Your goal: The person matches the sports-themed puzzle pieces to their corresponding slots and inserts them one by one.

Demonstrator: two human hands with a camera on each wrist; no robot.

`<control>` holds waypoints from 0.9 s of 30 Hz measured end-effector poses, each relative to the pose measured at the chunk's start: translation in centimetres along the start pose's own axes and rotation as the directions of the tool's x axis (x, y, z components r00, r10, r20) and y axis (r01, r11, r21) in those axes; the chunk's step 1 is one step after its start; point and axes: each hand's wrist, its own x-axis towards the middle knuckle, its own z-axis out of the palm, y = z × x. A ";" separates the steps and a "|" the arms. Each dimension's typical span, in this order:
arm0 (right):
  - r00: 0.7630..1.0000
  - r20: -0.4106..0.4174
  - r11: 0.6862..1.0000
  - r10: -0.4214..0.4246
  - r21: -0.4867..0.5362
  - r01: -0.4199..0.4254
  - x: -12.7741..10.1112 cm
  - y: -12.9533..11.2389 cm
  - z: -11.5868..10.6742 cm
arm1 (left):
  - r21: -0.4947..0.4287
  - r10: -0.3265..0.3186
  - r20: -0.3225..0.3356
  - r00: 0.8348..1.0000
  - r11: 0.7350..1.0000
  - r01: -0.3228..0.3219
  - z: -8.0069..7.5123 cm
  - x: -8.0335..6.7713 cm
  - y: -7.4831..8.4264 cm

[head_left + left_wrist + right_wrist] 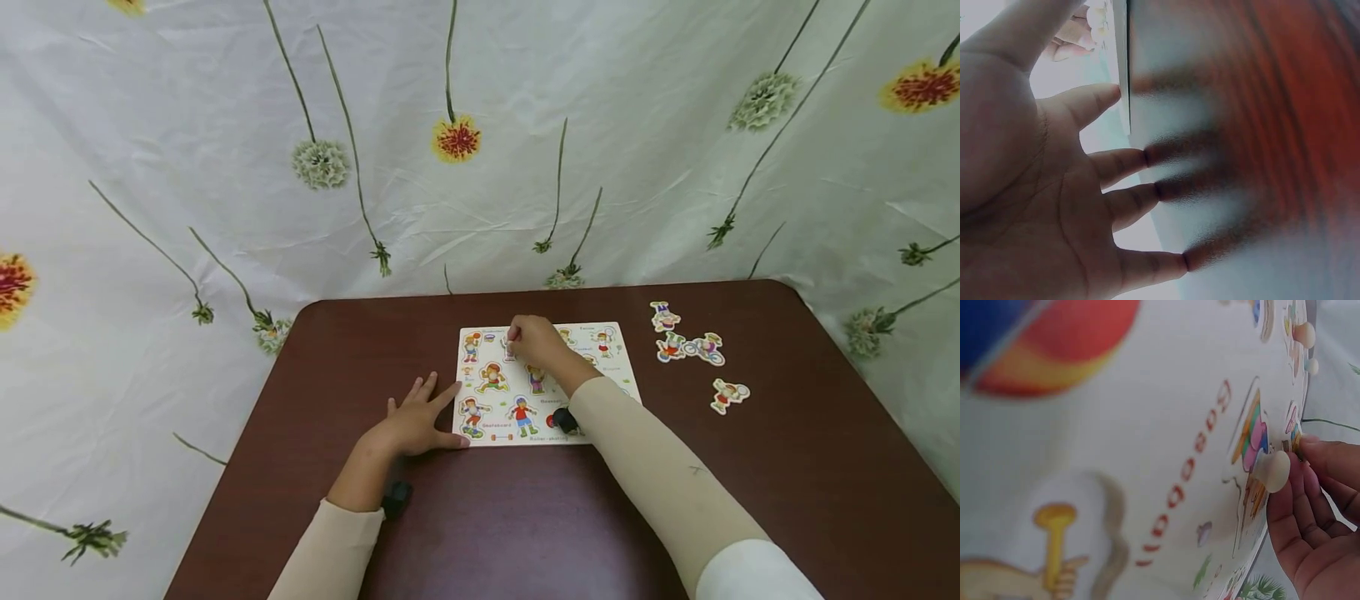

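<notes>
Pinching a puzzle piece (510,350) on the puzzle board (615,379), marked "Skateboard", the right hand (534,340) curls its fingers. The left hand (415,422) lies flat, fingers spread, touching the board's edge. 4 pieces (693,348) lie nearby.

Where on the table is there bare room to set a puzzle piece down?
The table is bare along the near edge, between the two forearms, and on the left past the left hand. There is also room right of the puzzle board, below the loose pieces. It is crowded on the board, where the right hand works, and at the far right corner.
</notes>
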 end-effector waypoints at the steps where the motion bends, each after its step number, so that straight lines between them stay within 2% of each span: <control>1: 1.000 0.003 1.000 0.002 -0.016 -0.002 0.1 0.0 0.0 | -0.002 0.000 0.002 1.000 1.000 0.000 0.0 0.0 0.1; 6: 1.000 0.023 0.998 0.009 -0.069 -0.007 0.5 -0.1 0.1 | -0.006 -0.003 0.005 1.000 1.000 0.003 0.0 0.0 0.3; 12: 0.998 0.061 0.998 0.020 -0.059 -0.017 0.7 -0.5 0.1 | -0.001 -0.010 0.000 1.000 1.000 0.010 0.0 0.0 0.1; 17: 0.998 0.050 0.997 0.042 -0.066 -0.039 0.5 -0.5 0.3 | 0.001 -0.010 -0.001 1.000 1.000 0.010 0.0 -0.1 0.1; 20: 0.996 0.038 0.997 0.075 -0.027 -0.074 0.3 -0.4 0.3 | 0.002 -0.008 0.000 1.000 1.000 0.008 -0.1 -0.1 0.2; 27: 0.991 0.016 0.975 0.134 0.178 -0.134 -0.6 0.0 -0.5 | 0.005 -0.010 0.005 1.000 1.000 0.010 -0.1 -0.1 0.2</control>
